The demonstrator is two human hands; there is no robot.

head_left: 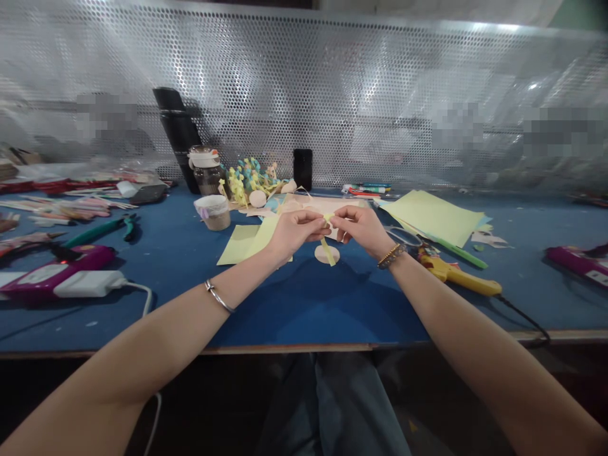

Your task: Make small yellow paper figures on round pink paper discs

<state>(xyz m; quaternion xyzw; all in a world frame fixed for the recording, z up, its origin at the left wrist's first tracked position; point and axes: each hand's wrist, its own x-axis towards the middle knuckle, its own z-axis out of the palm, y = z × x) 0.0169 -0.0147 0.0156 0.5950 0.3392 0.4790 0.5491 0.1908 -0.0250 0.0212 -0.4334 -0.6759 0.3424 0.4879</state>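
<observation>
Between my two hands is a narrow yellow paper strip (327, 249), its lower end hanging down in front of a pale round disc (322, 255) on the blue table. My left hand (303, 229) pinches the strip's upper part from the left, thumb against fingers. From the right, my right hand (356, 227) pinches it too, with its fingertips close to the left ones. Yellow paper sheets (239, 245) lie just left of my left hand. Pale pink paper (308, 202) lies behind both hands.
A small cup (213, 212), a jar (207, 174) and yellow and blue paper flowers (249, 177) stand at the back left. Scissors (403, 237), a green knife (458, 251), a yellow glue gun (463, 277) and more yellow sheets (434, 214) lie right. Pliers (97, 232) lie left.
</observation>
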